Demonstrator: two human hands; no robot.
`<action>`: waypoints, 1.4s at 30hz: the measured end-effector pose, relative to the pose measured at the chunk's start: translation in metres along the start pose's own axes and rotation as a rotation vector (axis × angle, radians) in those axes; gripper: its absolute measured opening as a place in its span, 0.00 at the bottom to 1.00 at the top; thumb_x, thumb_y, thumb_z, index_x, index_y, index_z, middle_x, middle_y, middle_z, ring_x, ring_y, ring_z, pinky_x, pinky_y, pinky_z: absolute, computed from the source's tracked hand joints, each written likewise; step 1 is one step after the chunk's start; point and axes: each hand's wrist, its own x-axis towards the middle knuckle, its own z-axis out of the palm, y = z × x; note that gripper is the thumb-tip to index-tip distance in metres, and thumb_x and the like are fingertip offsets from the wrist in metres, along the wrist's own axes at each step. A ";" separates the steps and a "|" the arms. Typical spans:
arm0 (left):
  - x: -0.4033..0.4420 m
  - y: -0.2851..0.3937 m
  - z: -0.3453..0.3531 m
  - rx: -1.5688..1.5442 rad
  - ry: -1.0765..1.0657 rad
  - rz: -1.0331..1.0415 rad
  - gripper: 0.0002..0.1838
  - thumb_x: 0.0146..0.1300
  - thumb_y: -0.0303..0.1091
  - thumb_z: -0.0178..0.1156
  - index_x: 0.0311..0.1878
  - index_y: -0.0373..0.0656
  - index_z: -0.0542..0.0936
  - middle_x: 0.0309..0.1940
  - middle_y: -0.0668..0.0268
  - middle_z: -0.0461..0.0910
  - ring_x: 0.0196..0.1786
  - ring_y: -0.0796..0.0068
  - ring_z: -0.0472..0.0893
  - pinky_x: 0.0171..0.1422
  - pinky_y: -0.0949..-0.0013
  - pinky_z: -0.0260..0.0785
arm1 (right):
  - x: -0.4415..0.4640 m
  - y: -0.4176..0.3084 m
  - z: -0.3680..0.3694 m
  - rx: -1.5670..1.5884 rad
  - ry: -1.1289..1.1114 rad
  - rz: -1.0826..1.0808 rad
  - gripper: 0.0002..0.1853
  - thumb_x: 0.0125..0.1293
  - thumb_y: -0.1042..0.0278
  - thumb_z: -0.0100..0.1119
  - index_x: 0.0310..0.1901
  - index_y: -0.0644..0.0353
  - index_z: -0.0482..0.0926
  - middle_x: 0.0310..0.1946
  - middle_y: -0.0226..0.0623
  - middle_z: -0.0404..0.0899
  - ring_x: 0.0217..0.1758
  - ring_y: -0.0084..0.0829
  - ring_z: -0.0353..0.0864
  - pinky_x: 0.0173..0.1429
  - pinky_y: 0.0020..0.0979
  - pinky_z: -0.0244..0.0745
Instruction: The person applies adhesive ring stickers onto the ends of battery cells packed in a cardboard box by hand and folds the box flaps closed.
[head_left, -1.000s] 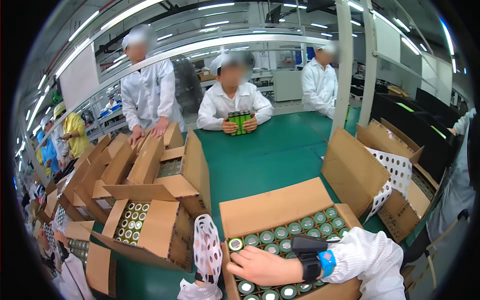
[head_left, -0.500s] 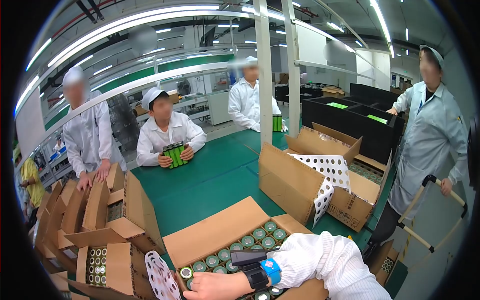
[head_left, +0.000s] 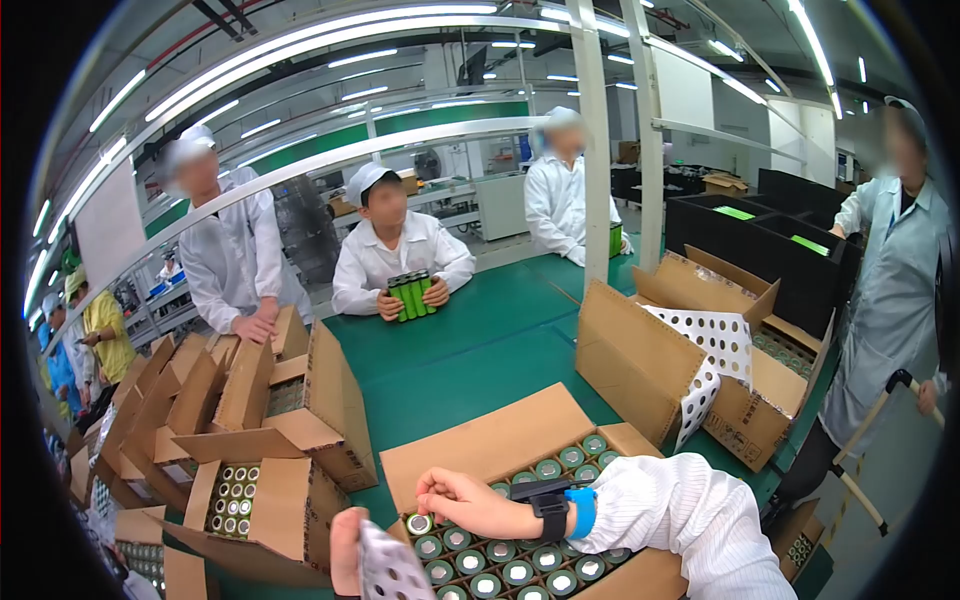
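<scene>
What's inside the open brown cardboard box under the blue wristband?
Rows of round, green-rimmed battery cells stand in the box. The bare right hand and white striped sleeve cover some; the cells' lower parts, and anything beneath them, can't be seen.

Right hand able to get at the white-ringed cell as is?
Probably yes: the right hand is close by the white-ringed cell, whose top shows mostly uncovered; nothing visible blocks it.

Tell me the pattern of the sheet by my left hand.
The sheet is white with round holes; see the head view.
</scene>
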 end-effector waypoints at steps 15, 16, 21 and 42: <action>-0.020 0.022 0.042 0.536 -0.625 -0.012 0.15 0.66 0.37 0.54 0.26 0.37 0.74 0.22 0.74 0.74 0.24 0.90 0.70 0.26 0.84 0.61 | -0.004 -0.009 -0.001 -0.364 -0.193 0.028 0.11 0.62 0.69 0.58 0.43 0.63 0.72 0.34 0.30 0.74 0.33 0.16 0.71 0.35 0.19 0.68; -0.022 0.023 0.044 0.531 -0.625 -0.026 0.15 0.66 0.37 0.54 0.26 0.37 0.73 0.22 0.74 0.74 0.24 0.90 0.70 0.26 0.84 0.61 | -0.004 -0.010 0.000 -0.363 -0.195 0.029 0.11 0.62 0.69 0.58 0.43 0.63 0.72 0.34 0.30 0.74 0.33 0.16 0.71 0.35 0.19 0.68; -0.019 0.021 0.042 0.572 -0.636 -0.001 0.16 0.66 0.40 0.53 0.26 0.38 0.72 0.22 0.75 0.73 0.25 0.91 0.68 0.27 0.84 0.60 | -0.007 -0.010 0.003 -0.498 -0.066 -0.172 0.08 0.59 0.70 0.59 0.38 0.63 0.74 0.35 0.35 0.73 0.36 0.26 0.72 0.40 0.26 0.70; 0.049 -0.035 0.000 -0.521 -0.755 0.089 0.16 0.63 0.48 0.48 0.31 0.45 0.64 0.21 0.66 0.64 0.26 0.72 0.63 0.39 0.71 0.60 | 0.017 0.009 -0.004 -0.683 0.055 -0.220 0.08 0.61 0.66 0.57 0.30 0.61 0.74 0.42 0.35 0.71 0.50 0.34 0.68 0.52 0.33 0.65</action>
